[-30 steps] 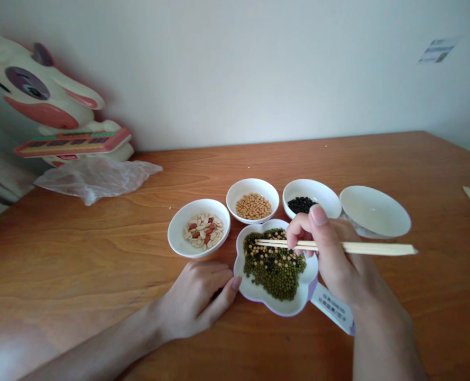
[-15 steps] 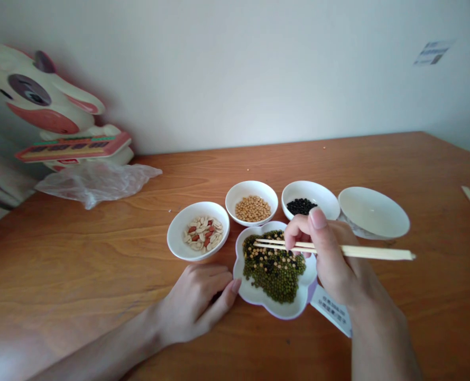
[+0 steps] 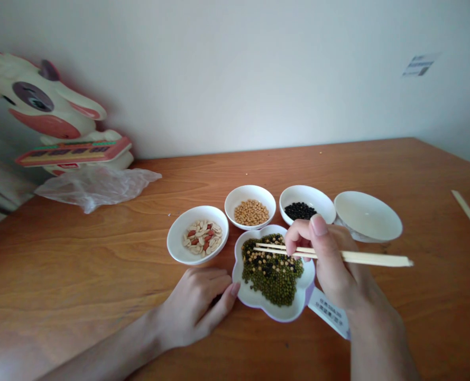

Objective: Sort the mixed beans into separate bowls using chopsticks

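Note:
A white flower-shaped dish with a lilac edge holds green mung beans, with tan and black beans mixed in towards its far side. At its left rim, my left hand has curled fingers, with thumb and index finger against the edge. My right hand is closed around a pair of wooden chopsticks. Their tips lie over the beans at the dish's upper left; I cannot tell if a bean is between them. Behind stand a bowl of peanuts, a bowl of soybeans and a bowl of black beans.
An empty white bowl sits at the right of the row. A printed label lies beside the dish, partly under my right wrist. A cow-shaped toy keyboard and a clear plastic bag are at back left. A pale stick lies far right.
The whole view has shifted slightly, so things sit a little lower. Both hands keep about the same place at the dish, the chopstick tips still over the beans.

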Motion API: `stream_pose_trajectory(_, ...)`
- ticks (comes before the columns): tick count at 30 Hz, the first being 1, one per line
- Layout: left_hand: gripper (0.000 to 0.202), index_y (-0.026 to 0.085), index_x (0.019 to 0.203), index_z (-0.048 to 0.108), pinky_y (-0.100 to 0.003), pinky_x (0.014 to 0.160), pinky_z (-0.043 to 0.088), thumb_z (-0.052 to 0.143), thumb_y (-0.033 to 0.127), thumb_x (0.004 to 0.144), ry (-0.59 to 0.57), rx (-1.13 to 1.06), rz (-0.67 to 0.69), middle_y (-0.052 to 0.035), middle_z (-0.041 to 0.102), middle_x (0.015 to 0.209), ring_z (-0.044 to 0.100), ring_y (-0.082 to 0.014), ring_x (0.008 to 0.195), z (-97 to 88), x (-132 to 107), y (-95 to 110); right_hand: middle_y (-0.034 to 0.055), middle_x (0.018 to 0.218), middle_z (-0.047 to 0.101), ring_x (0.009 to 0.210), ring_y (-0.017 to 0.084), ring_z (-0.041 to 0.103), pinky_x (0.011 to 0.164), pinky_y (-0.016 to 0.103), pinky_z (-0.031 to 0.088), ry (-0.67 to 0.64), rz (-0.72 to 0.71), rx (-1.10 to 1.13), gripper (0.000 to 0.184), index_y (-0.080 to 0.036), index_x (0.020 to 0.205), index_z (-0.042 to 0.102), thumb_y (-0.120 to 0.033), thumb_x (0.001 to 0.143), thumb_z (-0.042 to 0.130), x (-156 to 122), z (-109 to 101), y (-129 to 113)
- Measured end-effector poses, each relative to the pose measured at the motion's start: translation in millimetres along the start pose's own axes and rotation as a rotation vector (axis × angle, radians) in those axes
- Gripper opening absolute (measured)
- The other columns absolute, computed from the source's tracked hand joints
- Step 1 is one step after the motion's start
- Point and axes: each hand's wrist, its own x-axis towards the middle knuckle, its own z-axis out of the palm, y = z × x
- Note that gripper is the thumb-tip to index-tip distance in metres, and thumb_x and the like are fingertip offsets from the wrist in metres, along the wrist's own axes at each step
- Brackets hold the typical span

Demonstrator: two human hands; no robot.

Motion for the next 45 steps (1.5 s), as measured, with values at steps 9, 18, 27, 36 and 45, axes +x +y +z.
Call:
stream_pose_trajectory(9,0.037,0.02,0.082,0.054,-0.029,0.066,0.041,0.036,0.027,0.114,0.004,0.005,-0.003,-0.0024,0.062,0.077,0.055,-0.0145,0.066,-0.8,1.1,2.0,-0.0003,0.064,0.059,0.062,0.014,0.055,0.063,0.033,0.037,-0.009,-0.032,-0.022,0.06,-0.022,0.072,0.06,-0.055,0.113,0.033,0.8,-0.2,2.0)
stream_pose_trajectory(18,0.036,0.02,0.082,0.052,-0.029,0.066,0.039,0.036,0.027,0.114,0.009,0.005,0.003,-0.002,0.061,0.077,0.053,-0.0145,0.066,-0.1,0.5,0.7,0.0007,0.065,0.06,0.062,0.015,0.054,0.064,0.034,0.037,0.013,-0.007,-0.018,0.064,-0.022,0.07,0.062,-0.058,0.113,0.031,1.0,0.0,-3.6)
stream_pose_trajectory(27,0.035,0.02,0.084,0.052,-0.029,0.067,0.038,0.036,0.027,0.114,-0.005,-0.008,-0.004,-0.001,0.06,0.078,0.052,-0.0141,0.068,-0.2,1.2,0.3,-0.0012,0.063,0.057,0.06,0.013,0.051,0.061,0.033,0.035,-0.008,-0.018,-0.014,0.062,-0.022,0.07,0.059,-0.057,0.114,0.031,-1.5,-3.4,1.5)
stream_pose_trajectory(36,0.035,0.02,0.084,0.052,-0.029,0.068,0.038,0.036,0.027,0.114,-0.018,-0.01,-0.016,-0.0011,0.061,0.079,0.052,-0.014,0.068,0.3,-0.3,-0.7,-0.003,0.064,0.054,0.061,0.012,0.051,0.061,0.032,0.034,-0.036,-0.053,-0.066,0.055,-0.022,0.073,0.056,-0.053,0.114,0.036,-1.4,-5.5,0.2)
stream_pose_trajectory(45,0.037,0.02,0.085,0.054,-0.03,0.07,0.041,0.035,0.029,0.114,-0.037,-0.012,-0.035,-0.0028,0.063,0.08,0.057,-0.0155,0.071,0.3,-2.0,0.0,-0.0039,0.064,0.049,0.06,0.01,0.048,0.06,0.031,0.033,-0.033,-0.094,-0.128,0.055,-0.021,0.071,0.052,-0.05,0.115,0.035,0.5,-3.8,-1.2)
